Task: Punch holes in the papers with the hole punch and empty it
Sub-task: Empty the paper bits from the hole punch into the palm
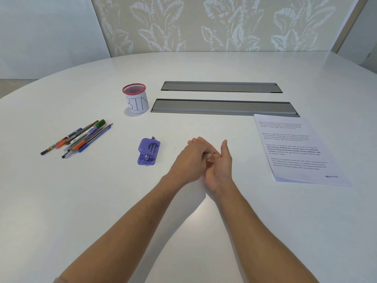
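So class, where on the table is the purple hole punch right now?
In the head view the purple hole punch lies on the white table, untouched, just left of the left hand, between the pens and the hands, nearer than the BIN cup.

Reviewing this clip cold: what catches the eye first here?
The two hands meet mid-table, the left hand brushing the upturned right hand. Just left lies the purple hole punch, behind it a red-rimmed cup marked BIN; printed papers lie on the right.
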A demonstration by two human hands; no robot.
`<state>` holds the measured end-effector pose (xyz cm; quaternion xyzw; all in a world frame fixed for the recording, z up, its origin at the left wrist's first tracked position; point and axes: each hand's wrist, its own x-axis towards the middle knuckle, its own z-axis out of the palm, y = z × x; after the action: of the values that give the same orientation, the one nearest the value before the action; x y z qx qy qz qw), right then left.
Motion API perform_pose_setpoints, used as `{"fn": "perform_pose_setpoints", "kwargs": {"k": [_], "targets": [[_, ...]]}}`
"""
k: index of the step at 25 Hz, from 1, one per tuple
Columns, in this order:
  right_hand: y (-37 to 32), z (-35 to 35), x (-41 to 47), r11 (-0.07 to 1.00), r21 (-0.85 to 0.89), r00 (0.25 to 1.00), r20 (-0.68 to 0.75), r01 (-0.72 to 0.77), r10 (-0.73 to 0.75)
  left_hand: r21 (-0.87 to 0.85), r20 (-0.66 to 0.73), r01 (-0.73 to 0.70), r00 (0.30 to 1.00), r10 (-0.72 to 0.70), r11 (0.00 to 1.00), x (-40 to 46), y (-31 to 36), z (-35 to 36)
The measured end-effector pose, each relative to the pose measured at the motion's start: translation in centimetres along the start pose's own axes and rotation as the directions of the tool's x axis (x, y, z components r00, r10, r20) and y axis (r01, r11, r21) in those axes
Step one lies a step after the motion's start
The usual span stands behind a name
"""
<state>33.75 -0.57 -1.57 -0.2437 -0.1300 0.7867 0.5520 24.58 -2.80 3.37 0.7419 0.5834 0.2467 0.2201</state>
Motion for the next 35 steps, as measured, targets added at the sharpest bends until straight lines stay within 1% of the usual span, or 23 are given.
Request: {"fn": "perform_pose_setpoints", "kwargs": {"k": [3, 8, 12, 16, 18, 19, 21, 22, 24, 26, 29, 32, 35], "targets": [[0.0, -0.3, 0.1, 1.0, 0.007, 1.0, -0.001, 0.006, -0.006, -0.035, -0.042, -0.024, 0.999, 0.023, 0.999, 0.4, -0.1, 0.0], [-0.1, -0.1, 0.3, 0.999, 0.031, 0.999, -0.034, 0.029, -0.028, -0.037, -0.104, -0.005, 0.995, 0.001, 0.999, 1.0, -1.3, -0.5], [-0.1, 0.0, 0.1, 0.999, 0.004, 0.998, -0.057, 0.037, -0.037, -0.035, -0.099, -0.019, 0.995, 0.016, 0.999, 1.1, -1.5, -0.6], [-0.1, 0.1, 0.0, 0.999, 0.034, 0.998, -0.047, 0.031, -0.029, -0.029, -0.061, -0.067, 0.996, 0.065, 0.997, 1.1, -1.2, -0.9], [-0.2, 0.2, -0.1, 0.997, 0.062, 0.999, -0.029, 0.034, -0.032, -0.029, -0.116, -0.048, 0.992, 0.044, 0.998, 1.4, -1.7, -1.2], [-0.2, 0.2, -0.1, 0.996, 0.075, 0.999, -0.019, 0.04, -0.039, -0.018, -0.169, -0.025, 0.985, 0.021, 1.0, 1.6, -2.1, -1.4], [-0.3, 0.3, -0.2, 0.994, 0.097, 0.999, -0.017, 0.046, -0.044, 0.057, -0.277, 0.067, 0.96, -0.049, 0.996, 2.2, -3.4, -1.9], [-0.3, 0.2, -0.1, 0.994, 0.104, 0.999, -0.022, 0.043, -0.041, 0.113, -0.299, 0.129, 0.95, -0.09, 0.985, 2.5, -4.4, -2.2], [-0.4, 0.1, 0.1, 0.994, 0.103, 0.998, -0.042, 0.044, -0.039, 0.248, -0.287, 0.25, 0.942, -0.175, 0.936, 3.1, -6.1, -2.9], [-0.5, 0.0, 0.4, 0.994, 0.1, 0.998, -0.057, 0.047, -0.041, 0.387, -0.239, 0.316, 0.942, -0.237, 0.866, 3.7, -7.7, -3.5], [-0.6, 0.1, 0.4, 0.994, 0.101, 0.997, -0.06, 0.049, -0.043, 0.512, -0.151, 0.316, 0.948, -0.279, 0.799, 4.2, -8.6, -3.9], [-0.7, 0.1, 0.4, 0.993, 0.104, 0.997, -0.061, 0.05, -0.043, 0.569, -0.101, 0.266, 0.962, -0.255, 0.778, 4.4, -8.4, -4.1], [-0.7, 0.1, 0.4, 0.993, 0.107, 0.997, -0.063, 0.052, -0.045, 0.574, -0.068, 0.235, 0.968, -0.241, 0.784, 4.6, -8.3, -4.1]]}}
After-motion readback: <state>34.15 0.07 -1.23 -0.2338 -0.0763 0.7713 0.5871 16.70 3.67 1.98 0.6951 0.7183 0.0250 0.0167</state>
